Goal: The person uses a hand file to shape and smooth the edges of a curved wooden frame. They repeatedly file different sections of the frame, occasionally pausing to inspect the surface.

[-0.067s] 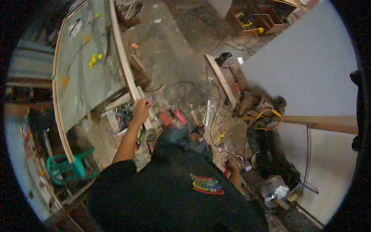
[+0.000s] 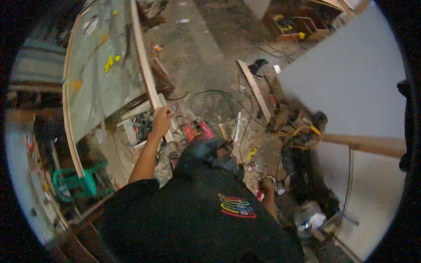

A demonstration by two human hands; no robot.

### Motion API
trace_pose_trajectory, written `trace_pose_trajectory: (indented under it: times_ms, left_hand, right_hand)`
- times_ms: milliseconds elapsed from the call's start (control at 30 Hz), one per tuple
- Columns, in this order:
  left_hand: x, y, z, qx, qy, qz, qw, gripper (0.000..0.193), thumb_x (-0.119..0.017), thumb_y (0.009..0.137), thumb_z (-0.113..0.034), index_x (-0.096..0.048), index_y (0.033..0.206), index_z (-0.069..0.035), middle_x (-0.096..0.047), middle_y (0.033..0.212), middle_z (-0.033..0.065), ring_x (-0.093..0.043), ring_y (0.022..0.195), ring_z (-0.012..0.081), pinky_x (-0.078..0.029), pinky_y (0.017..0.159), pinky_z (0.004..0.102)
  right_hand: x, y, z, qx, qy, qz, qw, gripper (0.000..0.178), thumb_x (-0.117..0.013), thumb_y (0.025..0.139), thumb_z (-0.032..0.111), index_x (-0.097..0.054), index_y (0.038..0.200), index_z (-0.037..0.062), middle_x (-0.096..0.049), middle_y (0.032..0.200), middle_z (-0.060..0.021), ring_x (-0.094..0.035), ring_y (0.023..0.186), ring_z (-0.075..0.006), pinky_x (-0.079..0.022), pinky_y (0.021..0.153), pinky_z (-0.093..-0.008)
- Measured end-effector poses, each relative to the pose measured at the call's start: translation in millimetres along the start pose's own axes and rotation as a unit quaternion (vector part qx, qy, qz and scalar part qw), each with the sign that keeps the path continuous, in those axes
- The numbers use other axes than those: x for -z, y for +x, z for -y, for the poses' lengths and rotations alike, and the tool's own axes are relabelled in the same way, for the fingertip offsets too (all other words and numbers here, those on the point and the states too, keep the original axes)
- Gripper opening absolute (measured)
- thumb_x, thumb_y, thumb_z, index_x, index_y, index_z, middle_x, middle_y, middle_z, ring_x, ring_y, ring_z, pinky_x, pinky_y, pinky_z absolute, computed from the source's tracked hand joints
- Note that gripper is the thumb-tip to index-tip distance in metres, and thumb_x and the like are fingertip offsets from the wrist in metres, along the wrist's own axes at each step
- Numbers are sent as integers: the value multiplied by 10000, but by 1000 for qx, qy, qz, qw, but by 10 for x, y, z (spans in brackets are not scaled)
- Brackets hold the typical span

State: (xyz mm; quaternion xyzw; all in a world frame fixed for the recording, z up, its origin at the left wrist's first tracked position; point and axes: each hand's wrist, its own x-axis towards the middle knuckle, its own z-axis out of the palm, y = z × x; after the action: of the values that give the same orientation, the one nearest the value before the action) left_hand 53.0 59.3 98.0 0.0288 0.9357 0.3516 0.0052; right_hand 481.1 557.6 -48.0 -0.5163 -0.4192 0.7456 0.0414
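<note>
My left hand point(image 2: 162, 119) is closed round the near end of a long, pale wooden strip point(image 2: 144, 57). The strip runs away from me along the right edge of a grey-green panel point(image 2: 109, 74) with yellow pieces point(image 2: 112, 62) lying on it. Down by my right side, my right hand point(image 2: 267, 186) is closed on a small red object point(image 2: 260, 194). Blur and my fingers hide what kind of object it is. Red footwear point(image 2: 197, 129) shows beyond my black shirt.
A wooden board point(image 2: 254, 90) lies on the littered floor ahead, near a dark looping cable point(image 2: 219, 92). A large grey panel point(image 2: 351, 74) stands at the right, with a yellow-framed machine point(image 2: 302, 131) beside it. A green plastic chair point(image 2: 74, 184) is at the left.
My right hand has come up slightly, and more of the red object shows. My left hand stays on the wooden strip. The whole view has shifted a little.
</note>
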Motion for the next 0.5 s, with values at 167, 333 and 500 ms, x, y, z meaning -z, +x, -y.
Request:
trace_pose_trajectory:
  times_ms: [167,333,500]
  left_hand:
    - [24,-143,-222,-29,-28,-144,989,155,-720,859,-114,-612,911,-16,-667,862,156,-642,859,351,-500,765,412]
    - [-33,-256,-465,66,-23,-185,980,197,-750,846,-114,-650,998,-38,-708,861,125,-683,801,287,-518,746,397]
    - [12,-10,-518,91,-49,-284,953,297,-657,916,-89,-645,1213,-88,-735,971,122,-708,902,299,-534,821,382]
  right_hand:
    - [-43,775,656,-26,-79,58,995,278,-561,947,365,-660,977,107,-634,779,-83,-599,631,-217,-467,536,-360]
    - [-614,1601,868,-84,-228,110,964,261,-574,942,359,-655,986,115,-639,790,-80,-609,654,-226,-482,553,-370]
    - [-1872,2170,944,-95,-333,210,914,246,-588,936,353,-649,995,123,-644,800,-78,-619,678,-235,-497,569,-379]
